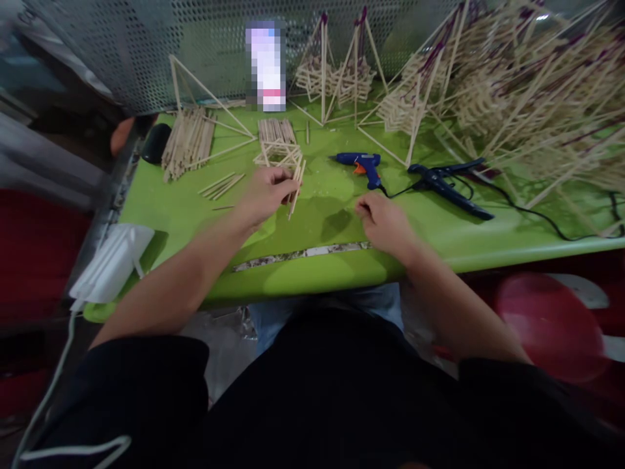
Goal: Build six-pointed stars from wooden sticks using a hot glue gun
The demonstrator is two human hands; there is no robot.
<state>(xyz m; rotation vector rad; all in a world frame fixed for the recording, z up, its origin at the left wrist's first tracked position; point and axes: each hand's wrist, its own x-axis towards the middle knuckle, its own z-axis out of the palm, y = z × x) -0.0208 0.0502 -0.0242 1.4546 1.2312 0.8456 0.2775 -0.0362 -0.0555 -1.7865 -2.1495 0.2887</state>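
My left hand (pixel 267 194) is closed, pinching a few thin wooden sticks (pixel 296 189) upright at its fingertips. Just behind it lie a small frame of crossed sticks (pixel 277 154) and a bundle of short sticks (pixel 276 130). Several loose sticks (pixel 222 186) rest on the green tabletop (pixel 317 225) left of that hand. My right hand (pixel 383 223) is held low over the table with its fingers curled together; whether anything small is between them is hidden. Beyond it lies a blue glue gun (pixel 359 161) with an orange trigger, its nozzle toward the left.
A dark long-handled tool (pixel 449 185) and a black cable (pixel 532 210) lie right. Stick frames (pixel 322 78) and a large pile of stick structures (pixel 527 98) fill the back and right. A thick stick bundle (pixel 188 143) and white power strip (pixel 112 260) are left.
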